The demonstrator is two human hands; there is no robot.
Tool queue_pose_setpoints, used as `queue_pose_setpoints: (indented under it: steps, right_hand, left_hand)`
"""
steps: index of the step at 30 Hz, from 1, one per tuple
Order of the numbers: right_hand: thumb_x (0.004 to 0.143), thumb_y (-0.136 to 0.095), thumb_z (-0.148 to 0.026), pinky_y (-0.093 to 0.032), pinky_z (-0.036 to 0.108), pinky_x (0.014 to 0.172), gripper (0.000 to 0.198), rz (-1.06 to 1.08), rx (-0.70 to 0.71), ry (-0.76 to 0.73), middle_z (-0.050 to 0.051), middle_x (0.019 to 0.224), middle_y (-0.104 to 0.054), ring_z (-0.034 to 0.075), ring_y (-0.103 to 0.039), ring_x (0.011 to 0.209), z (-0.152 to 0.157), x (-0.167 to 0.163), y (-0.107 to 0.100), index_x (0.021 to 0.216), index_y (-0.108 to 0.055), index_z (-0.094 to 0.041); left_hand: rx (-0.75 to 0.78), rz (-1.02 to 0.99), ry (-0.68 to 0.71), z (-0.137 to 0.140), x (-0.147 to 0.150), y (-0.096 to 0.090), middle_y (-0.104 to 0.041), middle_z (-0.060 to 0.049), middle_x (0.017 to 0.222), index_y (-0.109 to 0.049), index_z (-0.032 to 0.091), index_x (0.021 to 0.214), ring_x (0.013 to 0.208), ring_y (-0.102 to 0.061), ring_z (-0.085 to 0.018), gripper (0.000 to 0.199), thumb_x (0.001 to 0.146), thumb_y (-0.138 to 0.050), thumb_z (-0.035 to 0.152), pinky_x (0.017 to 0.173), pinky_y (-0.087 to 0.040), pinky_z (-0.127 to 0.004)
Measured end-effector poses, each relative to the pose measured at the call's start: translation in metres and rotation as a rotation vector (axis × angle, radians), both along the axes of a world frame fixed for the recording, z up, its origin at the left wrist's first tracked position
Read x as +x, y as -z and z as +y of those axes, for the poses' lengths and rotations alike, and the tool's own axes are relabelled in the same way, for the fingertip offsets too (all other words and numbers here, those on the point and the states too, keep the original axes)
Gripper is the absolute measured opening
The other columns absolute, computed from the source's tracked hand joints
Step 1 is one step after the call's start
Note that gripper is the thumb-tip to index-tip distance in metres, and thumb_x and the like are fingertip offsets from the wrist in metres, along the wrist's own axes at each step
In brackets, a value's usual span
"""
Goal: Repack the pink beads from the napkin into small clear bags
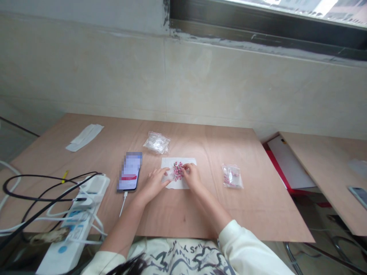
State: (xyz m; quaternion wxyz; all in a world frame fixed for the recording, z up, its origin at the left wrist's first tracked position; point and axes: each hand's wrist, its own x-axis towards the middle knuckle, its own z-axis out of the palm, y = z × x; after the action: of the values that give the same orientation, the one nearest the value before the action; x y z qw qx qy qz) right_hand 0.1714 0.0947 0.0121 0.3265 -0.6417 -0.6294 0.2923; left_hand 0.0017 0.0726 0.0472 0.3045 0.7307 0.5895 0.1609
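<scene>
Small pink and red beads [177, 170] with some green among them lie in a loose pile on a white sheet of paper [179, 185]. My left hand [155, 184] rests at the paper's left edge, thumb and fingers curved around what looks like a small clear plastic bag [169, 175] beside the pile. At the pile's right side, my right hand [192, 175] has its thumb and index finger pinched together among the beads. What sits between those fingertips is too small to make out.
A bundle of clear bags [157, 143] lies behind the paper. To the right is a zip bag of pink beads [232, 176]. A charging phone [130, 172], a power strip [83, 214] with tangled cables, and a white strip [85, 137] occupy the left.
</scene>
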Motion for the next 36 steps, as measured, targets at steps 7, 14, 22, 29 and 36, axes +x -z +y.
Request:
queue_pose_setpoints:
  steps: [7,14,22,29,36]
  right_hand:
    - [0.07,-0.05,-0.016,-0.038,0.025,0.067,0.011,-0.122,-0.05,-0.027,0.004,0.073,-0.056,0.015,-0.051,0.072,0.009,0.001,0.01,0.073,-0.061,-0.017]
    - [0.067,-0.051,-0.012,-0.036,0.023,0.057,0.008,-0.208,-0.145,-0.052,0.007,0.068,-0.06,0.015,-0.053,0.064,0.021,-0.003,0.003,0.064,-0.058,-0.015]
    - [0.067,-0.051,-0.012,-0.034,0.025,0.053,0.008,-0.368,-0.208,-0.027,0.011,0.071,-0.062,0.019,-0.056,0.065,0.022,-0.008,-0.005,0.066,-0.059,-0.014]
    - [0.063,-0.05,-0.009,-0.032,0.024,0.049,0.01,-0.425,-0.175,-0.031,0.01,0.062,-0.06,0.018,-0.055,0.061,0.018,-0.013,-0.008,0.065,-0.059,-0.015]
    - [0.066,-0.05,-0.015,-0.033,0.026,0.05,0.012,-0.476,-0.26,0.014,0.017,0.077,-0.061,0.022,-0.057,0.067,0.018,-0.02,-0.019,0.073,-0.059,-0.011]
  left_hand:
    - [0.01,0.01,-0.014,-0.003,-0.005,0.002,-0.06,-0.004,0.095,-0.051,0.02,0.105,0.093,-0.052,-0.021,0.037,0.068,-0.057,0.025,0.083,-0.036,-0.034]
    - [0.019,0.015,0.017,0.006,-0.005,0.006,-0.059,-0.005,0.095,-0.05,0.019,0.107,0.091,-0.053,-0.021,0.039,0.069,-0.056,0.027,0.082,-0.037,-0.034]
    - [0.006,0.003,0.019,0.011,-0.005,0.008,-0.059,-0.005,0.097,-0.05,0.02,0.107,0.092,-0.053,-0.021,0.039,0.069,-0.056,0.027,0.083,-0.037,-0.034]
    - [0.023,0.013,0.024,0.005,-0.006,0.01,-0.06,-0.004,0.095,-0.05,0.02,0.107,0.091,-0.053,-0.02,0.038,0.07,-0.055,0.029,0.081,-0.037,-0.034]
    - [0.046,0.002,0.017,0.002,-0.003,0.006,-0.06,-0.005,0.095,-0.051,0.019,0.105,0.09,-0.053,-0.021,0.036,0.07,-0.056,0.026,0.082,-0.037,-0.034]
